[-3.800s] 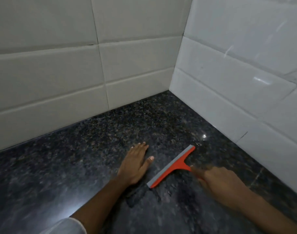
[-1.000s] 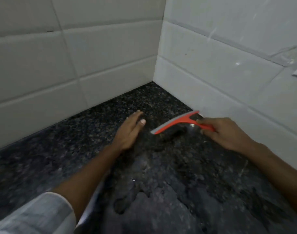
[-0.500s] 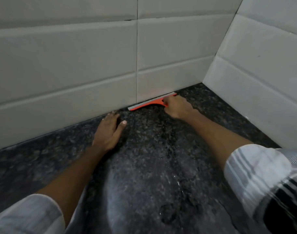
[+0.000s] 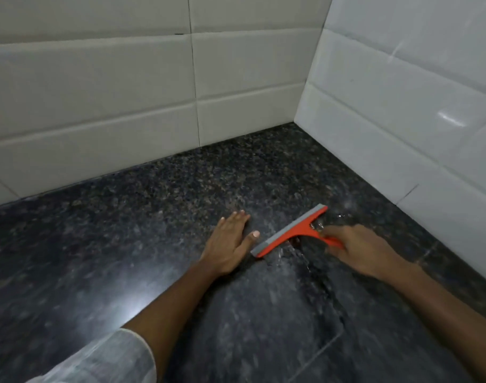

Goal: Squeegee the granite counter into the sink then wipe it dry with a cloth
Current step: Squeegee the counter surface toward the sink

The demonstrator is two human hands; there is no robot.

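An orange squeegee [image 4: 290,231] with a grey blade lies blade-down on the dark speckled granite counter [image 4: 125,244], slanted from near left to far right. My right hand [image 4: 360,250] is shut on its orange handle. My left hand [image 4: 229,243] rests flat on the counter, fingers apart, its thumb close to the blade's near end. Streaks and small drops of water sit on the granite around and behind the blade. No sink and no cloth are in view.
Pale tiled walls [image 4: 98,106] meet in a corner [image 4: 299,123] at the back right and bound the counter on two sides. The right wall [image 4: 402,120] is a short way beyond the squeegee. A light glare sits on the counter at near left.
My right hand has pulled the squeegee away from the foot of the back wall toward me, over the middle of the counter. My left hand stays flat beside it.
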